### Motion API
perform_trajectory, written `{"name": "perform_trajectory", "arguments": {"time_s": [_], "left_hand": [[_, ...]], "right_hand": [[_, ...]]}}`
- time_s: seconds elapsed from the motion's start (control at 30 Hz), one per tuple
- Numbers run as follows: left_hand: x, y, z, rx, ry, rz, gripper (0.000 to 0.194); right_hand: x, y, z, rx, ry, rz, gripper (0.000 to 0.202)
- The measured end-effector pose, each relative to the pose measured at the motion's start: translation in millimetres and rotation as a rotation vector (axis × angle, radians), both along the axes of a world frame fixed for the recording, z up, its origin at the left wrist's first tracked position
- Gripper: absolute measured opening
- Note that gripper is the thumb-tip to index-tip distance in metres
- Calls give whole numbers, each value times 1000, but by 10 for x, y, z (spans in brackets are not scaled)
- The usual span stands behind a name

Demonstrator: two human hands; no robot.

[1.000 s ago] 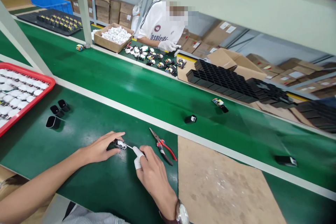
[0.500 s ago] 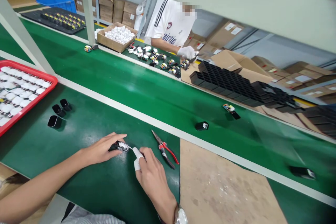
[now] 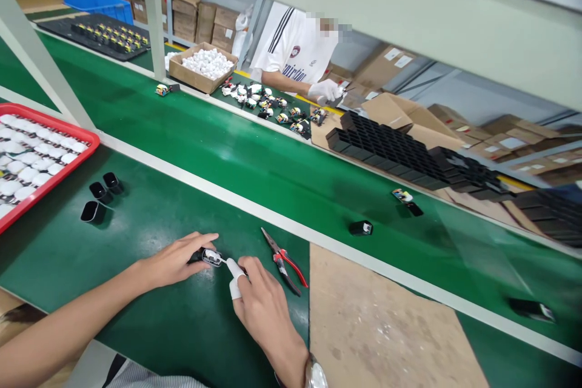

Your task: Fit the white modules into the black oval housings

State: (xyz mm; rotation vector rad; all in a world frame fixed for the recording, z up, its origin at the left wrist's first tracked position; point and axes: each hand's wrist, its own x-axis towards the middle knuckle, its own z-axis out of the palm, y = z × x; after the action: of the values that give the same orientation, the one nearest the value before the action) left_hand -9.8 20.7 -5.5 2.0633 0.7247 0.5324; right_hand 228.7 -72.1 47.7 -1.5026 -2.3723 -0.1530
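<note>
My left hand (image 3: 175, 260) is closed around a small black plastic housing (image 3: 211, 258), its open end towards my right hand, with a white part and metal bits inside. From the right, my right hand (image 3: 266, 300) grips a thin light-coloured tool (image 3: 223, 260) whose tip touches the housing's open end; the rest of the tool is hidden by the fingers. A white finger cot (image 3: 235, 279) covers one of that hand's fingers. Needle-nose pliers (image 3: 279, 254) with red handles lie just beyond my right hand. Several empty black housings (image 3: 93, 212) stand on the green bench to the left.
A red tray (image 3: 88, 148) of white-topped parts sits at left. Along the green conveyor (image 3: 218, 151) lie black housings (image 3: 361, 228) and a wired assembly (image 3: 402, 196). Opposite, a gloved co-worker (image 3: 291, 54) handles parts beside stacked black housings (image 3: 386, 148). Brown board (image 3: 386, 315) lies at right.
The housings and wired assemblies on the conveyor have shifted to the right. My right hand and its tool have moved slightly left, while my left hand keeps its hold on the housing.
</note>
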Motion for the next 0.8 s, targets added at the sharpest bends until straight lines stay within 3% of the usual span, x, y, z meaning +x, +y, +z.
{"name": "perform_trajectory", "arguments": {"time_s": [0.23,0.43,0.5,0.7,0.8], "left_hand": [[-12,0,31,60,17,-21,39],[-42,-15,27,27,97,24,36],[-37,-22,17,16,96,46,38],[-15,-39,-21,33,50,62,43],[-26,-46,-33,38,31,67,44]], "right_hand": [[159,-51,53,-150,161,-74,27],[428,-210,-361,-19,109,-226,31],[407,-219,-387,-1,104,-193,34],[42,-4,-130,-114,285,80,46],[-74,136,-165,-142,331,141,42]]}}
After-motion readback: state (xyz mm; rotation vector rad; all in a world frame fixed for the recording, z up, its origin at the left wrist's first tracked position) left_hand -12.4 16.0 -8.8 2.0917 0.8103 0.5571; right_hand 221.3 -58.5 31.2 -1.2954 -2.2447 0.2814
